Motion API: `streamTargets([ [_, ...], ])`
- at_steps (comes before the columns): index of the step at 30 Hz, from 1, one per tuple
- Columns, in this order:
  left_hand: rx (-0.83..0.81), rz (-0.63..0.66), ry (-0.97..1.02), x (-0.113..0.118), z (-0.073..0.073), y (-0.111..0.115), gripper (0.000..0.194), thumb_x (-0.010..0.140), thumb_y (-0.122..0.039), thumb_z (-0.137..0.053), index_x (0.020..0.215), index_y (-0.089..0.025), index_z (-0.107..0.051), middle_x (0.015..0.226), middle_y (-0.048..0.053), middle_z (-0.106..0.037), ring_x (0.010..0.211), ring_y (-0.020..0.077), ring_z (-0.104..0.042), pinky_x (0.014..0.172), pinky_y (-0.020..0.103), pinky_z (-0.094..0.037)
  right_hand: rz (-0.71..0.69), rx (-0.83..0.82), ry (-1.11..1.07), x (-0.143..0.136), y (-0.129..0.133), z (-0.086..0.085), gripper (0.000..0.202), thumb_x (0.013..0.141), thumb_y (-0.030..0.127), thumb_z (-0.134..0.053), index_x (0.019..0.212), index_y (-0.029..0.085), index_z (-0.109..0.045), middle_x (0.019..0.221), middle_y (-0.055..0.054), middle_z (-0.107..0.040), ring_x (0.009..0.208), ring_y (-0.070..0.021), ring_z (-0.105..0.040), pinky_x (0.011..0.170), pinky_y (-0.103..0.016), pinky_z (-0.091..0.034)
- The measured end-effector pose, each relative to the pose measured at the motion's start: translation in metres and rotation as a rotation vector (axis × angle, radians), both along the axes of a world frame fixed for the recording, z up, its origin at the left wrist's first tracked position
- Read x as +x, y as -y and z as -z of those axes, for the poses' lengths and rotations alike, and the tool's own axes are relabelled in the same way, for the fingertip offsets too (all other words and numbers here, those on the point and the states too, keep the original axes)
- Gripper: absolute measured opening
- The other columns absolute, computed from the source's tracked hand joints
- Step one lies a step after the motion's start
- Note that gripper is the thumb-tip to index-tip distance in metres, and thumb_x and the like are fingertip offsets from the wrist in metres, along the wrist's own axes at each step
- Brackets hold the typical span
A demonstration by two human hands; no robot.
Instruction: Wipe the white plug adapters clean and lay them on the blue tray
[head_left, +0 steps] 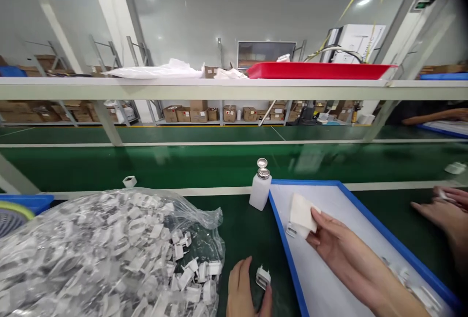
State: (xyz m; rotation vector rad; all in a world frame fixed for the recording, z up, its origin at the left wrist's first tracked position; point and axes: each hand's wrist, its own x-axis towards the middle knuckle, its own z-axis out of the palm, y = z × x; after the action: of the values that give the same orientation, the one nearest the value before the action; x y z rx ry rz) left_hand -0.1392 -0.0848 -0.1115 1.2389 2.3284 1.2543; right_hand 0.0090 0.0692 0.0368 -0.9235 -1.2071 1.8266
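My left hand rests low on the dark green work surface, thumb and fingers apart. Between them stands a white charger plug with two prongs pointing up; the thumb tip is close to it or touching, I cannot tell which. Over the blue-edged white tray, my right hand pinches a folded white cloth. Just under the cloth shows a second white charger plug; whether my fingers grip it too is hidden. At my left lies a big clear plastic bag full of white plug pieces.
A white pump bottle stands at the tray's far left corner. More white pieces lie in the tray near my right forearm. One loose white piece sits behind the bag. Another person's hands work at right. A shelf bears a red tray.
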Motion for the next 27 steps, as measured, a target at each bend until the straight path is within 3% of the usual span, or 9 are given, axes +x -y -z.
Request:
streamTargets([
  [3,-0.048,0.068,0.003,0.001,-0.004,-0.001,0.053,0.085,-0.031,-0.059,0.133,-0.009,-0.066,0.128,0.020,-0.069,0.120,0.0351,-0.064,0.100,0.043,-0.054,0.069,-0.166,-0.073,0.014,0.022,0.007,0.029,0.068,0.046,-0.090,0.088,0.029,-0.077,0.095,-0.005,-0.061,0.082,-0.0199,-0.057,0.060,-0.030,-0.056],
  [8,-0.068,0.083,-0.017,0.008,-0.006,-0.005,0.046,0.089,-0.036,-0.060,0.126,-0.010,-0.069,0.123,0.019,-0.070,0.114,0.0362,-0.063,0.097,0.047,-0.053,0.190,-0.401,-0.175,0.022,0.044,0.022,0.027,0.059,0.038,-0.096,0.076,0.029,-0.077,0.090,-0.003,-0.064,0.076,-0.0182,-0.055,0.055,-0.028,-0.055],
  [13,-0.011,0.044,-0.071,0.013,-0.003,-0.007,0.034,0.095,-0.032,-0.053,0.118,-0.015,-0.071,0.114,0.016,-0.072,0.109,0.0341,-0.065,0.091,0.045,-0.055,0.270,-0.427,-0.160,0.029,0.057,0.040,0.026,0.063,0.039,-0.095,0.065,0.027,-0.071,0.078,-0.005,-0.065,0.076,-0.0224,-0.061,0.056,-0.032,-0.056],
  [17,0.013,0.039,-0.080,0.014,-0.006,-0.006,0.031,0.095,-0.030,-0.051,0.117,-0.018,-0.070,0.114,0.015,-0.071,0.107,0.0336,-0.065,0.090,0.045,-0.054,0.255,-0.374,-0.146,0.036,0.065,0.043,0.029,0.066,0.044,-0.093,0.068,0.023,-0.074,0.080,-0.006,-0.068,0.073,-0.0214,-0.061,0.056,-0.032,-0.052],
  [20,0.097,-0.056,-0.082,0.022,-0.023,-0.003,0.034,0.095,-0.027,-0.053,0.125,-0.020,-0.067,0.124,0.015,-0.065,0.116,0.0338,-0.061,0.094,0.045,-0.052,0.268,-0.402,-0.161,0.036,0.069,0.044,0.030,0.064,0.043,-0.095,0.071,0.021,-0.076,0.080,-0.005,-0.068,0.074,-0.0196,-0.059,0.058,-0.029,-0.050],
  [22,0.213,-0.081,-0.043,0.030,-0.041,-0.001,0.028,0.094,-0.023,-0.054,0.118,-0.023,-0.069,0.120,0.014,-0.064,0.110,0.0304,-0.062,0.090,0.041,-0.051,0.266,-0.401,-0.168,0.035,0.072,0.047,0.031,0.063,0.044,-0.095,0.071,0.020,-0.077,0.078,-0.005,-0.067,0.074,-0.0190,-0.058,0.058,-0.028,-0.048],
  [25,0.382,0.149,0.260,0.045,-0.072,-0.001,0.016,0.093,-0.020,-0.055,0.098,-0.025,-0.069,0.094,0.006,-0.064,0.079,0.0201,-0.061,0.073,0.030,-0.050,0.221,-0.357,-0.151,0.030,0.078,0.055,0.030,0.069,0.046,-0.092,0.075,0.020,-0.079,0.073,-0.003,-0.061,0.071,-0.0164,-0.052,0.060,-0.026,-0.045],
  [27,0.426,0.344,0.568,0.051,-0.088,-0.005,0.010,0.091,-0.023,-0.060,0.094,-0.023,-0.069,0.086,0.004,-0.061,0.074,0.0175,-0.058,0.069,0.027,-0.048,0.163,-0.326,-0.136,0.028,0.081,0.060,0.028,0.074,0.048,-0.088,0.077,0.021,-0.080,0.071,-0.002,-0.059,0.071,-0.0150,-0.048,0.063,-0.024,-0.044],
])
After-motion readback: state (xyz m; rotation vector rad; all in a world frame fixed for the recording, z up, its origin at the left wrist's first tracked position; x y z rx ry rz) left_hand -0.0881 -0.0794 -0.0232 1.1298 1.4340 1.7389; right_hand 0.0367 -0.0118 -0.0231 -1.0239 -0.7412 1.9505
